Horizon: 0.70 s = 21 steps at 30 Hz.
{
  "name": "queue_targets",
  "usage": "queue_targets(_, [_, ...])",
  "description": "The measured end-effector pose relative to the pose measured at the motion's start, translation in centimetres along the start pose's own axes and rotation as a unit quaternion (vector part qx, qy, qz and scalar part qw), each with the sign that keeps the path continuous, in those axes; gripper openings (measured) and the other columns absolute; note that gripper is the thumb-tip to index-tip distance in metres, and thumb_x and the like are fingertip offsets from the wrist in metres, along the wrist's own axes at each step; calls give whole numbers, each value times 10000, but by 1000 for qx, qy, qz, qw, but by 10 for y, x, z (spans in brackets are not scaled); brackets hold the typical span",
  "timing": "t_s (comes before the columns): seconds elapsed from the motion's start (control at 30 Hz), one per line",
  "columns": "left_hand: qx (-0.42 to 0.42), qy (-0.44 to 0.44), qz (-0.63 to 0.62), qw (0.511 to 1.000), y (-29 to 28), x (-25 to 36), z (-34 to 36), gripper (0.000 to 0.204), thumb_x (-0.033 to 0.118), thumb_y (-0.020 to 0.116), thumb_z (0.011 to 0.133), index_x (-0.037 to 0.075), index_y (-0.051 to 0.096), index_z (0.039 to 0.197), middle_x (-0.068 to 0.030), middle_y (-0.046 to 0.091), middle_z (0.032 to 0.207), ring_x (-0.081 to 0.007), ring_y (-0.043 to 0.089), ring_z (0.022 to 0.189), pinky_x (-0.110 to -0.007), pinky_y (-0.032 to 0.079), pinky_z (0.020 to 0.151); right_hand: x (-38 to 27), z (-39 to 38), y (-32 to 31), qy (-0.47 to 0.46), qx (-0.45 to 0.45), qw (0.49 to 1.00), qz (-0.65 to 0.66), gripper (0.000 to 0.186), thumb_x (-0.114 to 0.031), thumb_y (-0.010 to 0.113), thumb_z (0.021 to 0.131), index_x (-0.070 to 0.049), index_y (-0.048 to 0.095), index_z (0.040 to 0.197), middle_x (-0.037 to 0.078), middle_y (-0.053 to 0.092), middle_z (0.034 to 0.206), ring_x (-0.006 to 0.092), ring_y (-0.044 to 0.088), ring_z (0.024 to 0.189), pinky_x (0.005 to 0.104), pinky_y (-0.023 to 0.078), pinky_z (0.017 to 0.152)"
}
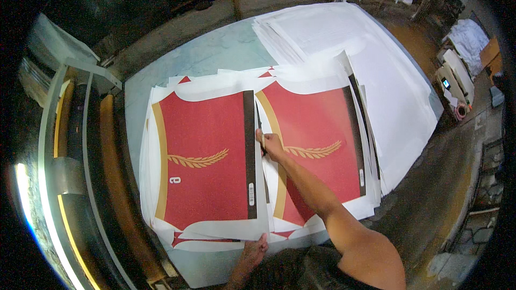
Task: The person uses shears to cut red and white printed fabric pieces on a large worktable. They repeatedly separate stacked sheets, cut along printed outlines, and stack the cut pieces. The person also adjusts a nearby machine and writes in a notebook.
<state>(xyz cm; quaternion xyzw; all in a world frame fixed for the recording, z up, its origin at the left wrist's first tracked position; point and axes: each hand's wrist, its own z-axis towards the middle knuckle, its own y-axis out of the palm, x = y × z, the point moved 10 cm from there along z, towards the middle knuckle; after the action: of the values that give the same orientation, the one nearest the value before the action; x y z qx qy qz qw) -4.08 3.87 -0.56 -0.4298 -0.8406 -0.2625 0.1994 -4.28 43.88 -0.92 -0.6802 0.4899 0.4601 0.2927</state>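
Observation:
Printed paper sheets lie in a stack, showing two red garment-shaped panels side by side: a left panel [209, 123] and a right panel [322, 129]. Each carries a gold leaf sprig, a gold band on its left and a black strip on its right. My right hand [272, 146] is closed round the handles of dark scissors [259, 115], whose blades point away from me along the white gap between the panels. At the near edge, my left hand [255, 250] pinches the lower right corner of the left panel's sheet. Its fingertips are partly hidden.
The sheets rest on a pale table [209, 53]. A pile of large white sheets [344, 37] covers its far right. A machine with long rollers [80, 123] stands along the left side. Beyond the right edge are a white device [457, 78] and bundled white cloth [466, 40].

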Motion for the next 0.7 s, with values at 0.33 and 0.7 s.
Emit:
queue_targets(0.33, [26,-36,-50,998,-38,-86,40,228,213,622,905,17,545,993,-103,613,869,-239,614,722,-381,494,624,-97,156,6,-50,-3,999,4,575,-563,680,801,-11,613,652,69,548,495,170,507,382,338,390,378])
queue_targets(0.7, [63,-13,-79,995,3,-22,33,467,48,649,826,113,407,1219,-71,547,1074,-202,582,970,-351,505,780,-29,-159,-55,-184,90,877,-435,521,-402,751,733,-12,497,967,203,566,812,391,577,775,485,451,671])
